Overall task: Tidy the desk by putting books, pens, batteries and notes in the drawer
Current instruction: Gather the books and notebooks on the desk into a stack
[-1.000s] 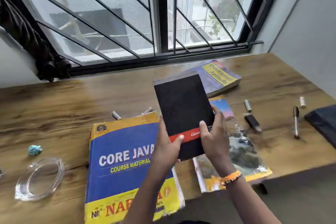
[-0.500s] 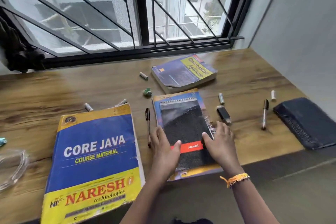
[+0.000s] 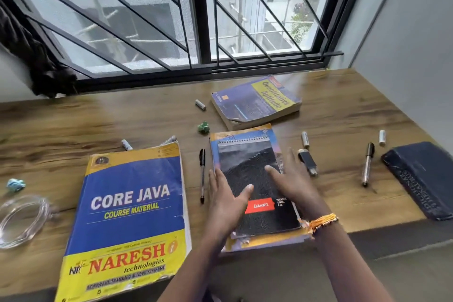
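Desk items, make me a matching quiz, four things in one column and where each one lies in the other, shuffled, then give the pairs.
Things:
1. spiral pad
2. Core Java book
3. black pen
4. dark book

Places:
A. between the Core Java book and the stack with the pad
B. far right edge of the desk
C. on top of a colourful book, between both hands
D. left of the black pen, by the front edge

Pairs: 1-C, 2-D, 3-A, 4-B
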